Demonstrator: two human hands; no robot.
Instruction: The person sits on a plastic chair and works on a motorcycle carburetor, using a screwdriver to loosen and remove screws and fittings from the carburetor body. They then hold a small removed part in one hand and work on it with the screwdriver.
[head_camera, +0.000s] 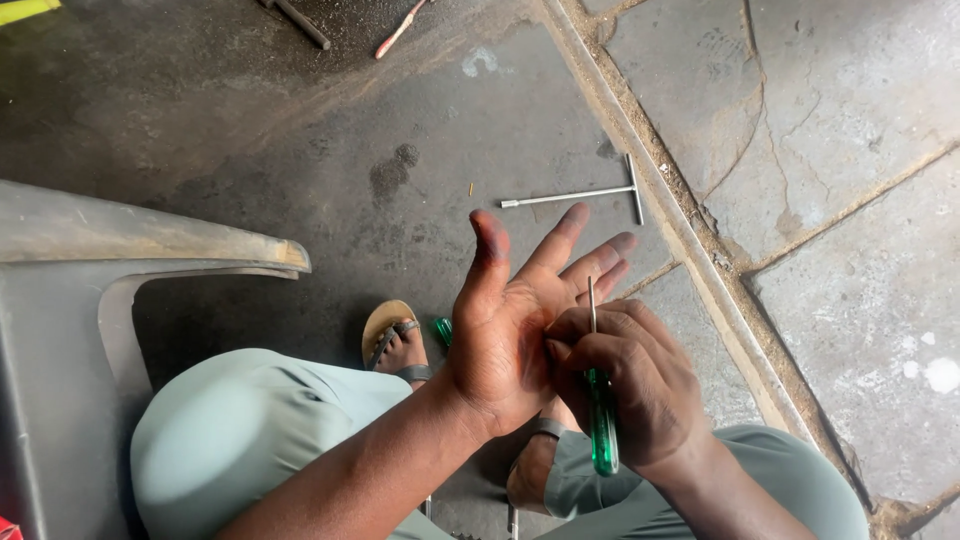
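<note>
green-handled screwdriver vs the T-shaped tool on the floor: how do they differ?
The green-handled screwdriver is gripped in the right hand, its shaft pointing up by the open left hand; the T-handle tool lies untouched on the concrete floor. The screwdriver has a translucent green handle; the T-handle tool is bare metal with a crossbar. The screwdriver stands roughly upright in view; the T-handle tool lies flat. Both have slim metal shafts.

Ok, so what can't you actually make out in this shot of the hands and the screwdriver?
Head view only:
- Screwdriver shaft's lower part: hidden by the right hand gripping it.
- Whatever lies between the hands: covered by the right hand's fingers against the left hand.
- Second green handle: mostly behind the left hand.
- Red-handled tool: cut off by the top edge.
- Right foot: largely hidden under the arms.
</note>
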